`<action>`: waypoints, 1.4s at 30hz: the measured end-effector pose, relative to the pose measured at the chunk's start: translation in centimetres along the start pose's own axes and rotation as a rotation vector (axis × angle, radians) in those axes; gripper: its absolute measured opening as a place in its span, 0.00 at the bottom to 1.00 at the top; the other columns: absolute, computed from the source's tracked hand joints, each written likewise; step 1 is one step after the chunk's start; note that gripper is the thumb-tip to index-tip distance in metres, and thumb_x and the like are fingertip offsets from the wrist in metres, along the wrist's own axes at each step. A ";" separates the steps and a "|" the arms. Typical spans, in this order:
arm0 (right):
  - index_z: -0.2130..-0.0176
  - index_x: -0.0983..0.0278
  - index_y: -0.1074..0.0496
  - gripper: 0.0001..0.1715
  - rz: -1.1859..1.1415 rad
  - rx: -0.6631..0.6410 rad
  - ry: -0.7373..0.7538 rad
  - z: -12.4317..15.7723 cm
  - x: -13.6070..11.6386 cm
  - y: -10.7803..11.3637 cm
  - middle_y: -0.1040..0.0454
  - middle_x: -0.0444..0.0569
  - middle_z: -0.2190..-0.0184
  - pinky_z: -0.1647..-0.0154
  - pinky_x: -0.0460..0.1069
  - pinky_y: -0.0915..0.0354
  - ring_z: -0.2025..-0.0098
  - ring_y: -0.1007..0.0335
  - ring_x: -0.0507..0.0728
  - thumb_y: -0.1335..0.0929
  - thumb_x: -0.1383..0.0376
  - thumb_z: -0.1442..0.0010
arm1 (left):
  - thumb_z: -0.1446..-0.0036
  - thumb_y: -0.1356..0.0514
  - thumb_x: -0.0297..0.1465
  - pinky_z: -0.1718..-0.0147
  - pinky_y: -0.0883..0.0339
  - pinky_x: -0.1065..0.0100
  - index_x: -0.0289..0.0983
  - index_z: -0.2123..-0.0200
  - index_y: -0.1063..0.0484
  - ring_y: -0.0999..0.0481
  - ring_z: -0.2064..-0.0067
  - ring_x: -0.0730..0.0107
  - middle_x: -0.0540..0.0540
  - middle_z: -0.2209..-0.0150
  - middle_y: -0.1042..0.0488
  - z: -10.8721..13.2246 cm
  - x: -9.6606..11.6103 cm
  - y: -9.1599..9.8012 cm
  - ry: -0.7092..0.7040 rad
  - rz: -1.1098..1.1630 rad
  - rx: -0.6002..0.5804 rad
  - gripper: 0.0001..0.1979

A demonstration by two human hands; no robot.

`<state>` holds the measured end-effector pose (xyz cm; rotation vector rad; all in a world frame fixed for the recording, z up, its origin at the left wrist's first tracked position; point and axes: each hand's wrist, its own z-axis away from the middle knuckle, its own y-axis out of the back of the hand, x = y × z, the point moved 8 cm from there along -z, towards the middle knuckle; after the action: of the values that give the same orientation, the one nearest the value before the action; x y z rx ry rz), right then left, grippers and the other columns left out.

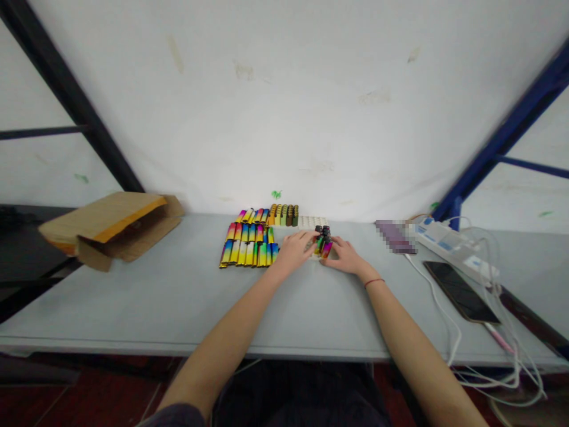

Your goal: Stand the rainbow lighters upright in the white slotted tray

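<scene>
Between my hands, at the middle of the table, stands a small cluster of shiny rainbow tubes (327, 249) with black tops (326, 233). My left hand (294, 252) is closed against the cluster's left side, its fingertips near the black tops. On the other side my right hand (347, 256) curves round the tubes, with the thumb low and the index finger higher. The fingers partly hide what they grip. Left of my left hand lie rows of rainbow metallic tubes (242, 252). Behind the cluster is a white holder with holes (313, 222).
Yellow, green and brown tubes (284, 214) stand upright near the wall. An open cardboard box (111, 222) lies at the left. To the right are a phone (461, 290), a blurred purple device (395, 236), a white power strip (457, 249) and loose white cables (438, 299).
</scene>
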<state>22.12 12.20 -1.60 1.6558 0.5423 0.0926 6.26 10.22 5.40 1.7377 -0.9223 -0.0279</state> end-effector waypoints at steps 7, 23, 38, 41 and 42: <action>0.36 0.65 0.35 0.41 -0.002 -0.016 -0.015 0.0 0.1 -0.1 0.38 0.63 0.34 0.34 0.65 0.47 0.33 0.44 0.71 0.31 0.45 0.41 | 0.38 0.43 0.45 0.38 0.43 0.46 0.41 0.43 0.26 0.40 0.34 0.44 0.37 0.36 0.35 1.2 -5.5 3.1 0.298 -0.309 -0.296 0.24; 0.38 0.65 0.34 0.41 -0.016 -0.014 -0.013 0.1 0.1 0.0 0.38 0.64 0.35 0.34 0.65 0.48 0.33 0.44 0.71 0.32 0.45 0.41 | 0.64 0.27 0.36 0.44 0.40 0.44 0.41 0.55 0.27 0.29 0.43 0.40 0.38 0.56 0.22 2.0 -6.1 3.8 0.373 -0.161 -0.330 0.28; 0.37 0.65 0.34 0.41 -0.004 -0.015 -0.016 0.0 0.4 -0.2 0.38 0.63 0.35 0.34 0.65 0.47 0.34 0.43 0.70 0.31 0.44 0.41 | 0.47 0.38 0.33 0.71 0.34 0.72 0.37 0.63 0.29 0.28 0.69 0.72 0.50 0.71 0.27 0.1 -4.8 3.2 0.446 1.061 0.078 0.08; 0.37 0.65 0.34 0.41 0.000 -0.022 -0.021 0.0 0.4 -0.3 0.38 0.64 0.35 0.34 0.66 0.47 0.33 0.43 0.70 0.32 0.44 0.41 | 0.48 0.40 0.31 0.73 0.34 0.72 0.38 0.69 0.34 0.33 0.76 0.75 0.55 0.80 0.35 0.0 -4.4 0.9 0.551 1.339 0.036 0.05; 0.37 0.65 0.34 0.42 0.002 -0.024 -0.024 0.0 0.4 -0.3 0.38 0.64 0.35 0.34 0.66 0.47 0.33 0.44 0.70 0.32 0.44 0.41 | 0.47 0.41 0.33 0.75 0.35 0.73 0.38 0.71 0.35 0.36 0.79 0.76 0.56 0.82 0.39 0.0 -4.3 0.2 0.590 1.413 0.023 0.06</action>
<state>22.42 12.41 -2.00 1.6326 0.5191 0.0800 3.13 12.71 3.78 0.6992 -1.4583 1.3183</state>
